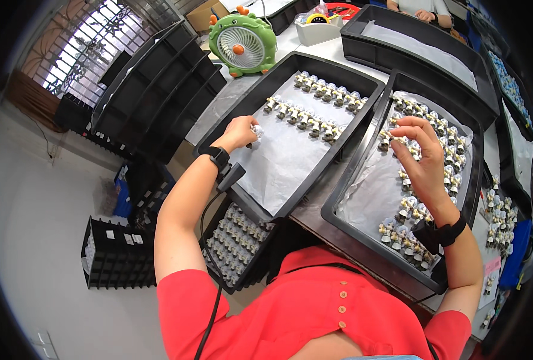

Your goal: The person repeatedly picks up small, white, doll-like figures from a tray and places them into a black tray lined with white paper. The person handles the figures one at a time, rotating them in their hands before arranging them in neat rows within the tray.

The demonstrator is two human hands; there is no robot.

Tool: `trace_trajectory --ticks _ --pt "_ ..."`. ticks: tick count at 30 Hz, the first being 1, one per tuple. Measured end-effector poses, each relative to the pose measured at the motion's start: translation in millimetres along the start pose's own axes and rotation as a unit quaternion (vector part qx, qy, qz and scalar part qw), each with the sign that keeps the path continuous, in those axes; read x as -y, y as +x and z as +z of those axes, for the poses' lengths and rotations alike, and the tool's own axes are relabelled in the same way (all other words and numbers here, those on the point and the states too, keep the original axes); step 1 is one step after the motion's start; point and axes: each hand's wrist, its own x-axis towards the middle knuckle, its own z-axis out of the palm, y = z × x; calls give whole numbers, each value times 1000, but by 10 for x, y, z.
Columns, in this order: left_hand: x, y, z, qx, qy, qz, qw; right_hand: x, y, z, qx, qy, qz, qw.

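Observation:
At the left side of the black left tray [367, 90], my left hand [238, 133] is closed on a small figurine [256, 133] with a whitish, rounded top. Two rows of similar figurines [302, 120] stand on white paper at that tray's far end. Over the black right tray [350, 186], my right hand [424, 157] is open, thumb and fingers curved apart with a gap between them. Just beside its fingertips stands a dark-based figurine [385, 141]. Many more figurines [406, 210] with cream and dark parts stand in the right tray, some hidden by my hand and wrist.
A green fan [242, 45] stands beyond the left tray, near stacked black trays [152, 90]. Below is a tray filled with figurines [236, 243]. Another paper-lined tray [419, 51] lies at the back, where a person [425, 13] sits. Loose figurines [500, 219] lie at right.

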Motion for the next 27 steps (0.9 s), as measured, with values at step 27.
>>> trace_trajectory --ticks 27 --pt "-1408 -502 -281 54 -220 227 947 -673 -217 -83 380 -334 172 845"
